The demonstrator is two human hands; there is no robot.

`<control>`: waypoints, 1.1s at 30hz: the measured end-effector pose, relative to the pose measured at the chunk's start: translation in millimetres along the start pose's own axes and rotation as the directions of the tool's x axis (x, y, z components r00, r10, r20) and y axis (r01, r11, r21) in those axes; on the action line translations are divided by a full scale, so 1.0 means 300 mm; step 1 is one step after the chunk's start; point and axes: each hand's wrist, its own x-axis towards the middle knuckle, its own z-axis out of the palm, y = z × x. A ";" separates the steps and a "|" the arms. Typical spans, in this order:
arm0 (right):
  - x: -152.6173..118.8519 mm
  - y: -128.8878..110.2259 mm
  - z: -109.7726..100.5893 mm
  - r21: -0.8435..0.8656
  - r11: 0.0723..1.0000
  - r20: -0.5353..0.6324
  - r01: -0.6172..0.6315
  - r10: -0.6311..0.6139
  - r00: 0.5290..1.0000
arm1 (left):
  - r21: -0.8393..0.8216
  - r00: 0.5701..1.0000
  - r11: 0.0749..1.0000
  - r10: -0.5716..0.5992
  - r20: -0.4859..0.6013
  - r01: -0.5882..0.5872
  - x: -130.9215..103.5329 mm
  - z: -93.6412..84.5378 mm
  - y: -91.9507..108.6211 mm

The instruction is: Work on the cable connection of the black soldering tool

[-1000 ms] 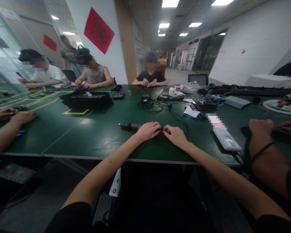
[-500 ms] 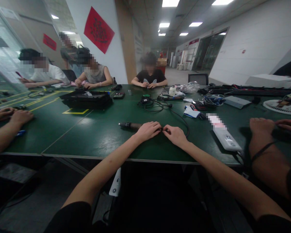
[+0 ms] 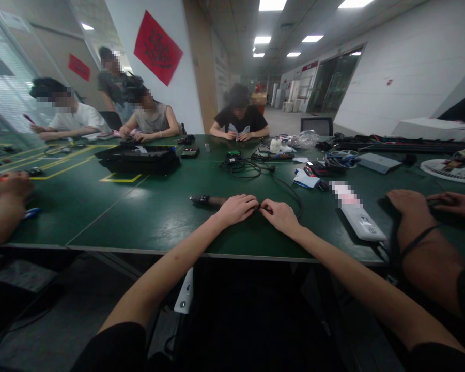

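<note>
Your left hand [image 3: 238, 209]: grip wrapped over the dark tool [image 3: 204, 200], lying on the counter [image 3: 151, 222], tip leftward. Right hand [image 3: 281, 214]: grip pinching a small dark piece [image 3: 259, 206] at its tail. Possible slip if you pull unevenly.

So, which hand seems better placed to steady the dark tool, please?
Probably the left hand: it curls over part of the dark tool, while the right hand sits farther from its visible end.
</note>
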 end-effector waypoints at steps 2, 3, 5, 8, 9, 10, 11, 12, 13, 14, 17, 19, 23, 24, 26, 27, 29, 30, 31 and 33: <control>0.000 0.000 0.000 -0.003 1.000 -0.004 0.002 -0.002 1.000 | 0.004 1.000 1.000 -0.028 -0.003 0.028 0.001 0.000 0.000; 0.000 0.000 0.001 -0.003 1.000 -0.005 0.003 -0.003 1.000 | 0.006 0.999 0.999 -0.039 -0.005 0.039 0.002 0.000 -0.001; 0.001 0.002 0.003 -0.003 1.000 -0.005 0.005 -0.005 1.000 | 0.008 1.000 1.000 -0.030 -0.001 0.030 0.001 0.000 -0.002; 0.002 0.007 0.007 0.000 1.000 -0.009 0.010 -0.010 1.000 | 0.005 1.000 1.000 0.015 0.008 -0.015 0.000 0.001 -0.004; 0.003 0.009 0.009 0.001 1.000 -0.012 0.013 -0.013 1.000 | 0.006 1.000 1.000 0.015 0.007 -0.015 -0.001 0.001 -0.005; 0.004 0.010 0.011 0.003 1.000 -0.015 0.015 -0.015 1.000 | 0.008 1.000 1.000 0.004 0.001 -0.004 0.000 0.002 -0.005; 0.004 0.012 0.012 0.005 1.000 -0.016 0.015 -0.015 1.000 | 0.009 1.000 1.000 -0.011 -0.005 0.011 0.000 0.002 -0.005; 0.005 0.013 0.013 0.007 1.000 -0.016 0.015 -0.014 1.000 | 0.010 1.000 1.000 -0.021 -0.008 0.021 0.001 0.003 -0.004; 0.006 0.013 0.014 0.008 1.000 -0.014 0.013 -0.013 1.000 | 0.011 1.000 1.000 -0.022 -0.008 0.022 0.001 0.004 -0.004; 0.006 0.014 0.015 0.009 1.000 -0.013 0.011 -0.011 1.000 | 0.014 1.000 1.000 -0.014 -0.005 0.014 0.001 0.004 -0.004; 0.006 0.013 0.016 0.007 1.000 -0.018 0.013 -0.013 1.000 | 0.020 1.000 1.000 0.011 0.008 -0.011 0.002 0.004 -0.004; 0.005 0.012 0.016 0.004 1.000 -0.024 0.012 -0.012 1.000 | 0.018 1.000 1.000 -0.014 0.001 0.014 0.002 0.002 -0.003; 0.004 0.011 0.014 0.002 1.000 -0.021 0.013 -0.013 1.000 | 0.024 1.000 1.000 -0.007 0.001 0.007 0.002 -0.002 -0.002; 0.004 0.010 0.013 0.001 1.000 -0.021 0.015 -0.015 1.000 | 0.028 1.000 1.000 0.008 0.005 -0.008 0.001 -0.003 -0.002; 0.004 0.009 0.012 0.000 1.000 -0.022 0.019 -0.019 1.000 | 0.029 1.000 0.999 0.013 0.007 -0.014 0.001 -0.002 -0.003; 0.004 0.009 0.012 -0.002 1.000 -0.023 0.019 -0.019 1.000 | 0.026 1.000 1.000 0.000 0.003 0.000 0.001 0.000 -0.003; 0.005 0.009 0.012 -0.003 1.000 -0.024 0.017 -0.017 1.000 | 0.020 1.000 0.999 -0.031 -0.006 0.031 0.002 0.003 -0.004; 0.005 0.009 0.012 -0.002 1.000 -0.025 0.017 -0.017 1.000 | 0.019 0.999 0.999 -0.033 -0.006 0.034 0.002 0.005 -0.005; 0.005 0.009 0.012 0.000 1.000 -0.025 0.019 -0.019 1.000 | 0.022 1.000 0.999 -0.025 -0.005 0.025 0.003 0.005 -0.005; 0.005 0.010 0.012 0.002 1.000 -0.023 0.021 -0.021 1.000 | 0.030 1.000 1.000 0.007 0.005 -0.007 0.003 0.004 -0.005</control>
